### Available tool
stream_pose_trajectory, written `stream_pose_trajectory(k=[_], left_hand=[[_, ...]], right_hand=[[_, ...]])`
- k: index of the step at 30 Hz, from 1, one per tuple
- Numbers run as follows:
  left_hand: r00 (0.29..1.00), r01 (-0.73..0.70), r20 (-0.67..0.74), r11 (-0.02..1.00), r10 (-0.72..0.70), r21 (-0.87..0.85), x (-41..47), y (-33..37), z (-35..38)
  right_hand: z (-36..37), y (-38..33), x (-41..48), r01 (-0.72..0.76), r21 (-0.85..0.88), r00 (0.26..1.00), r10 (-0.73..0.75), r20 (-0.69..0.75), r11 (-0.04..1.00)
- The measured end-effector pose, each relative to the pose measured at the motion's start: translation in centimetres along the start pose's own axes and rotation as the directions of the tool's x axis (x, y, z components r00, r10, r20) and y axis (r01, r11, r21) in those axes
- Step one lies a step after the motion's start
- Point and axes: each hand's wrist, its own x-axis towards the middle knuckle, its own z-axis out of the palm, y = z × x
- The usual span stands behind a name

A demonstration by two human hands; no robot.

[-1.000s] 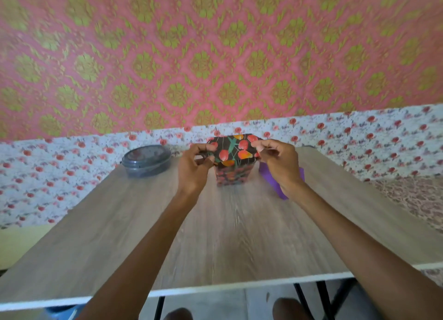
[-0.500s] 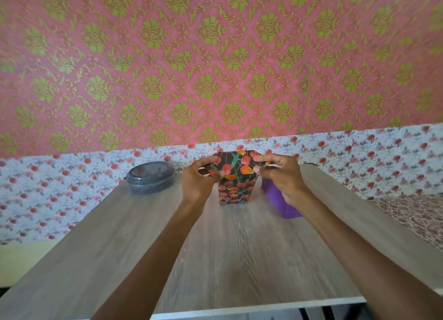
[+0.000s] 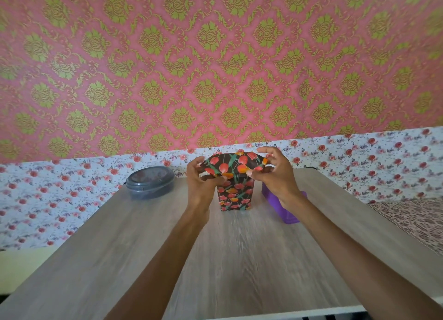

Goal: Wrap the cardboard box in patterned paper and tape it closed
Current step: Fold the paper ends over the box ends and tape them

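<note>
Black flowered paper (image 3: 230, 166) covers the box (image 3: 236, 196), which stands upright on the tabletop (image 3: 239, 259). Your left hand (image 3: 201, 185) and right hand (image 3: 275, 178) each pinch the paper's top edge. Probable step: closing the top. Next, crease it flat and tape it.

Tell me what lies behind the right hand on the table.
A purple container stands on the table behind the right hand, beside the wrapped box. The hand and wrist cover most of it, so its top and contents cannot be seen.
</note>
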Motion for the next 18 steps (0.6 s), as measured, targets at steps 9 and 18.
stream_pose_trajectory(k=[9, 18], left_hand=[[0.988, 0.14, 0.077, 0.986, -0.133, -0.087, 0.1, -0.8, 1.6], [1.0, -0.016, 0.008, 0.997, 0.015, 0.07, 0.8, -1.8, 1.4]], right_hand=[[-0.2, 0.1, -0.1, 0.078, -0.045, 0.994, -0.074, 0.082, 0.996], [0.5, -0.3, -0.4, 0.179, -0.183, 0.982, -0.165, 0.089, 0.967]])
